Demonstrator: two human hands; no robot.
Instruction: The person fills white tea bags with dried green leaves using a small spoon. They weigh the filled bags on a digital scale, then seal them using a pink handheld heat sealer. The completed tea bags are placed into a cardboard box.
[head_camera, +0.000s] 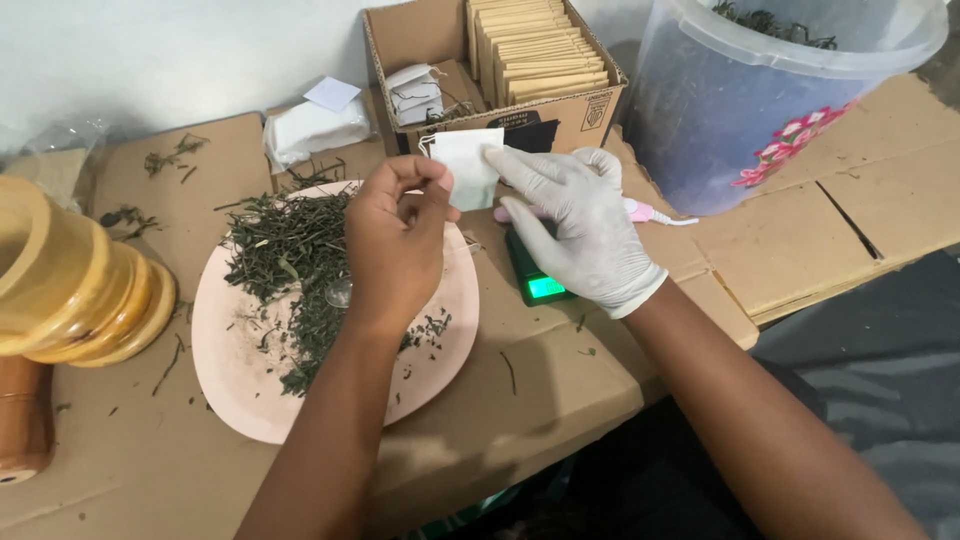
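Note:
Both hands hold a small white paper tea bag (468, 165) above the work surface. My bare left hand (395, 245) pinches its left edge. My right hand (580, 225), in a white glove, grips its right side with fingertips. Below the left hand lies a pink round plate (240, 380) with a heap of dried green tea leaves (290, 255). A small digital scale with a lit green display (545, 287) sits under my right hand, partly hidden by it.
An open cardboard box (560, 110) at the back holds brown envelopes and white bags. A large clear plastic bucket (760, 100) stands at the right. A stack of white bags (315, 130) lies behind the plate. A yellow wooden object (75, 280) sits at the left.

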